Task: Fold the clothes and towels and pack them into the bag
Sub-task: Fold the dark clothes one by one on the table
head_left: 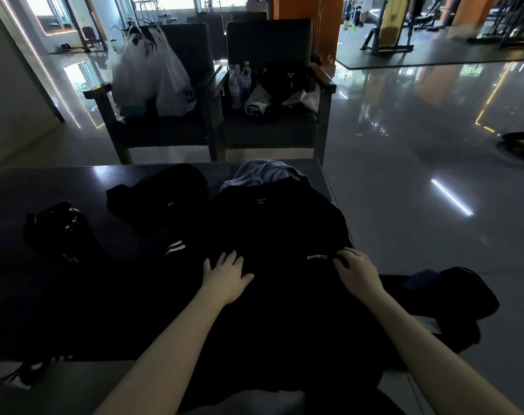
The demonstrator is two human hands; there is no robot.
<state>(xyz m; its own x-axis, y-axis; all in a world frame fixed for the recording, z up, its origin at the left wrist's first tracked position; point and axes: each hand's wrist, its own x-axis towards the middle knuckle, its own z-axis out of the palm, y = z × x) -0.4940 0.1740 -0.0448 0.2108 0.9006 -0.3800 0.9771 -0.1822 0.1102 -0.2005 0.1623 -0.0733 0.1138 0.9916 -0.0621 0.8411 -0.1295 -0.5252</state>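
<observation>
Black shirt: the task's thing in hand; it lies spread on the table in front of you, collar away, hem hanging over the near edge; soft, matt knit with a small white "SPORTS" print near your right hand
Left hand: fingers straight and spread, palm flat on the cloth; it grasps nothing, and judging by the pose it pins and smooths the shirt so a fold will run straight
Right hand: fingers bent, tips down at the shirt's right side beside the print; you cannot tell whether they pinch the cloth or only press it
Grey towel: crumpled and thicker-looking, just beyond the collar, not yet folded
Second black garment: a loose heap to the left of the shirt, waiting its turn
Striped cloth: dark with white bands, partly under the shirt's left edge
Dark object: glossy and rounded, at the table's left; too dim to say whether it is the bag
Chairs: beyond the table, holding white plastic bags and bottles
</observation>
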